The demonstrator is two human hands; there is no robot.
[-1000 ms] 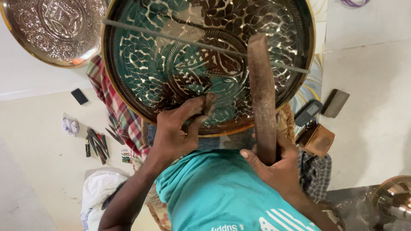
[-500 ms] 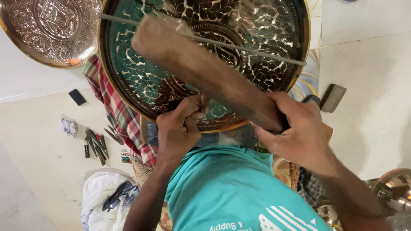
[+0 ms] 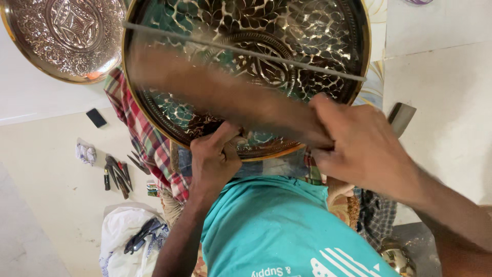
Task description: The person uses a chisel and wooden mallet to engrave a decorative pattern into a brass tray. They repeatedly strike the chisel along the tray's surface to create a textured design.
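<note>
The left hand pinches a small chisel against the large engraved teal-and-gold metal tray, while the right hand, clenched around a blurred wooden mallet, swings mid-strike, demanding accurate aim.

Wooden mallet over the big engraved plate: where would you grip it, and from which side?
Judging by this frame: at the near end of the wooden mallet, where the right hand wraps it now, coming in from the plate's right rim. It is a long bar lying across the engraved plate, motion-blurred, far end toward upper left. The left hand sits at the near rim.
</note>
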